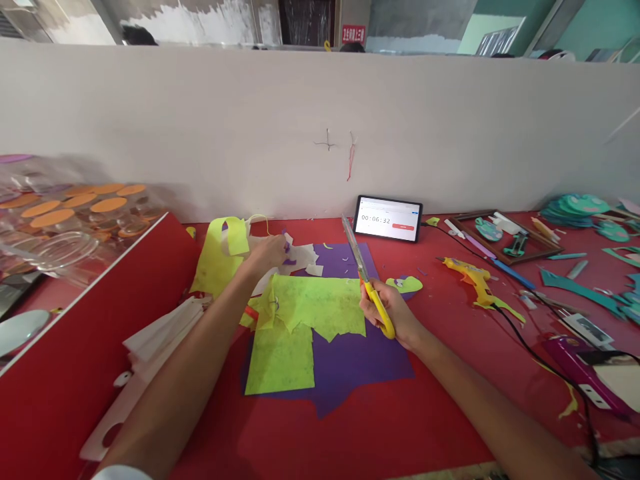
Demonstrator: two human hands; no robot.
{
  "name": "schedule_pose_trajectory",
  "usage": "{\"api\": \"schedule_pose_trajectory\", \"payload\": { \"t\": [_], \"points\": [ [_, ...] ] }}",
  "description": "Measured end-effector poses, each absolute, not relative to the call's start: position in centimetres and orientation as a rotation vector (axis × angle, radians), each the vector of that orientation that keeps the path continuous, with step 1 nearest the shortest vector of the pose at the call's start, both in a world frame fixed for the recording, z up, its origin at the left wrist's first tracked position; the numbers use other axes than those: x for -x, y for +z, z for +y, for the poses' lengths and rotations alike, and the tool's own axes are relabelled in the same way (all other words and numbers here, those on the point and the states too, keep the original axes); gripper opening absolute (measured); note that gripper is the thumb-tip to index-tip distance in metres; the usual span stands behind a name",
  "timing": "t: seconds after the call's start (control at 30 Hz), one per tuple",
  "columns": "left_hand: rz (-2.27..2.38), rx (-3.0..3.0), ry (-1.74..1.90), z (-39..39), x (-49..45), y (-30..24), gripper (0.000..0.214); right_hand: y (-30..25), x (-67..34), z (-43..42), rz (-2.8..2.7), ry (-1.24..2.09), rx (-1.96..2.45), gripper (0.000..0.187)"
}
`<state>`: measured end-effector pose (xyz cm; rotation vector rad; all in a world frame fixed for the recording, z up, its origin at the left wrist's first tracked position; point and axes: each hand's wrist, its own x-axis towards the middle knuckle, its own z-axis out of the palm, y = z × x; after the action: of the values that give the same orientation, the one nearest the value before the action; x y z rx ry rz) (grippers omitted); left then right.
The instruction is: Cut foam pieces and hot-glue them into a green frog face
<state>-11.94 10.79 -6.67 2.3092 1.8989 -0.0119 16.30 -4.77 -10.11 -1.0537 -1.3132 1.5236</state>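
Observation:
My right hand [393, 308] grips scissors [361, 259] by their yellow handles, with the blades pointing up and away from me. Farther left, my left hand [269, 252] reaches over the white paper scraps [303, 257]. Its fingers are closed together at a small purple scrap [287, 247]. Between my arms lie pieces of yellow-green felt [320, 300] on top of a larger purple sheet [360, 360]. Another yellow-green piece [213, 260] with a cut-out lies beyond my left forearm. A small yellow-green cutout [411, 284] rests just past my right hand.
A tablet [388, 219] showing a timer leans by the white partition [240, 133]. At right are a yellow glue gun [473, 277] with its cable, a wooden frame [537, 251] and teal cutouts [575, 208]. Clear containers with orange tops [109, 205] stand behind the red divider [100, 313].

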Motion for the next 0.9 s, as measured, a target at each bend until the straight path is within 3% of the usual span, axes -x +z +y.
{"api": "schedule_pose_trajectory", "payload": {
  "t": [0.3,0.57,0.9],
  "points": [
    [1.806,-2.289,0.359,10.0,10.6,-4.5,0.025,-10.0,-16.1,-4.7,-1.317,1.538,1.019,0.034],
    [1.661,-2.212,0.534,8.6,8.6,-2.2,0.015,-9.9,-16.3,-4.8,-1.297,1.543,0.998,0.036],
    [1.543,-2.202,0.618,9.0,8.3,-3.3,0.032,-10.3,-16.5,-4.6,-1.289,1.519,1.038,0.035]
  ]
}}
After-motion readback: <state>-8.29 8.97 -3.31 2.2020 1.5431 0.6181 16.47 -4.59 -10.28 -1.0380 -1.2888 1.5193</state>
